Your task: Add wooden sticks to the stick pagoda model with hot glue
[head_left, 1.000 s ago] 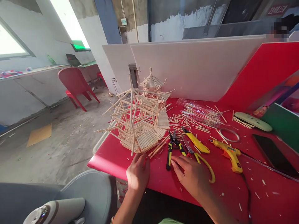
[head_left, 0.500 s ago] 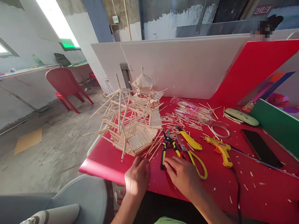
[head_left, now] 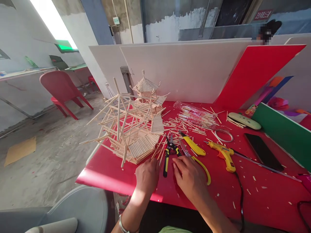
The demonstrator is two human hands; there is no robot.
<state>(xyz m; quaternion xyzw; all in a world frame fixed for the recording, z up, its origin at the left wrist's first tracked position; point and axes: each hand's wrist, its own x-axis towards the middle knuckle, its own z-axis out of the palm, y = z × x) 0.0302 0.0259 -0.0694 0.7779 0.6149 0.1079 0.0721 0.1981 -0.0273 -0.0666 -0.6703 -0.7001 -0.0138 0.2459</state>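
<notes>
Bottom centre, our left hand (head_left: 147,176) rests on the red counter (head_left: 109,168), fingers curled at loose sticks (head_left: 159,149); whether its grip pinches one we cannot tell. Our right hand (head_left: 191,178) lies with grip spread, empty, fingertips beside the pliers (head_left: 166,160).

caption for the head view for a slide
Left hand and right hand on a red table, either side of black-and-yellow pliers, before a pagoda model of wooden sticks
</notes>
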